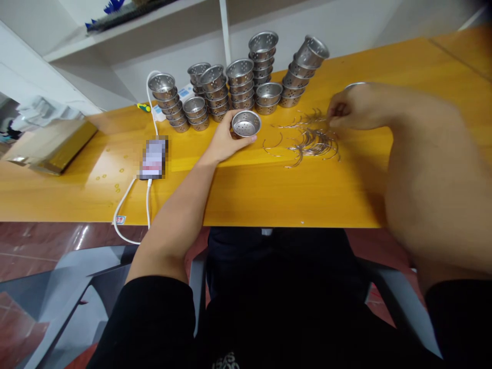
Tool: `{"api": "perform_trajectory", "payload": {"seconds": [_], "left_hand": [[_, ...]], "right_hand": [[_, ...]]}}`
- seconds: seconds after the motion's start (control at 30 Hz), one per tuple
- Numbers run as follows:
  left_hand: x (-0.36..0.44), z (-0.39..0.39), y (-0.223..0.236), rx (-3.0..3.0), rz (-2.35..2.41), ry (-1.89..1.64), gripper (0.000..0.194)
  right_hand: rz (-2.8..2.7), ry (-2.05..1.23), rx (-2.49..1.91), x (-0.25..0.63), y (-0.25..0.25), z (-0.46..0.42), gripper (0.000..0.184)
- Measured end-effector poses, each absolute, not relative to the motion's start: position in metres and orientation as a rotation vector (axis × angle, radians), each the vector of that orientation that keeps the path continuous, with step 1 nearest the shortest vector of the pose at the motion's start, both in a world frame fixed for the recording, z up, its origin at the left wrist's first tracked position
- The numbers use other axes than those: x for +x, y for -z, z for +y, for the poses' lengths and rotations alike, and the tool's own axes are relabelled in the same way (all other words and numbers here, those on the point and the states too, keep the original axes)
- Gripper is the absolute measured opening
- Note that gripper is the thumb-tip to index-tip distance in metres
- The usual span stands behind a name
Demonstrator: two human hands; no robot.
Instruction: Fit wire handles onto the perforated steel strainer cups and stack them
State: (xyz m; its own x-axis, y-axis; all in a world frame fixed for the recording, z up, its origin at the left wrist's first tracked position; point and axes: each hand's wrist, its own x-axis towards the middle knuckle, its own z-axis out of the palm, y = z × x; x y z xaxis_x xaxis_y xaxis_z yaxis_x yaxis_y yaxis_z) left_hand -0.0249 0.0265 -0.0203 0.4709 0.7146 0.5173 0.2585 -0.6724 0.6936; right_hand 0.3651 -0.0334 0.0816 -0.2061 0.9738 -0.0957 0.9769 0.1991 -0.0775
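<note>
My left hand is wrapped round a small perforated metal cup, which stands upright with its mouth facing up. To its right lies a loose pile of thin curved metal wires on the table. Just past the pile's right side, my right hand is closed with curled fingers; whatever they pinch, if anything, is too small to make out. A metal rim shows behind that hand, mostly hidden by it.
Several stacks of similar perforated cups line the back of the yellow table, one stack leaning right. At left are a phone with white cables, a cardboard box and a yellow-green tool. Shelving rises behind.
</note>
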Motion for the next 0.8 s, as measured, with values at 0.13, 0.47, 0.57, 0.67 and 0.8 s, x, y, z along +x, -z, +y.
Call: {"api": "perform_trajectory", "payload": {"seconds": [0.13,0.47,0.57,0.67,0.8], "left_hand": [[-0.025,0.029,0.021,2.190,0.788,-1.136,0.112],[-0.019,0.022,0.011,2.183,0.847,-1.198,0.104],[-0.017,0.025,0.016,2.156,0.884,-1.239,0.105],[-0.014,0.030,0.022,2.149,0.880,-1.279,0.109],[-0.006,0.032,0.030,2.163,0.786,-1.260,0.115]], "right_hand": [[2.389,0.210,2.063,0.360,-0.093,-0.044,0.012],[2.941,0.299,2.367,0.315,-0.072,-0.050,0.012],[3.134,0.507,2.340,0.283,-0.051,-0.046,0.016],[3.163,0.691,2.397,0.260,-0.034,-0.042,0.021],[3.223,0.901,2.417,0.251,-0.025,-0.041,0.012]]}}
